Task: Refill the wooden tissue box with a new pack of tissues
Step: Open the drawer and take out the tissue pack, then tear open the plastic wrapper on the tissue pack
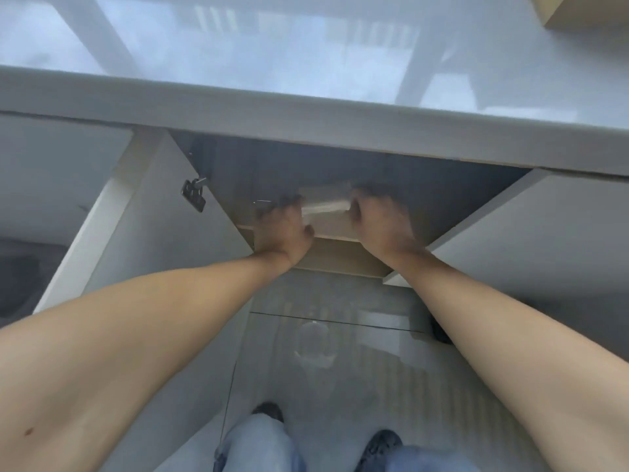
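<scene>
Blurred pale pack (326,207) between both hands (284,229), inside shadowed cabinet (425,189).

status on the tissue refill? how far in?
Early. Done: both cabinet doors under the counter stand open. In hand: left hand and right hand grip the ends of a pale pack inside the cabinet; blur hides details. Left: carrying it to the wooden box on the counter and loading it.

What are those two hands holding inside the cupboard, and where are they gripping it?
A pale pack, probably tissues though blurred. The left hand grips its left end, the right hand its right end, inside the open cupboard.
</scene>
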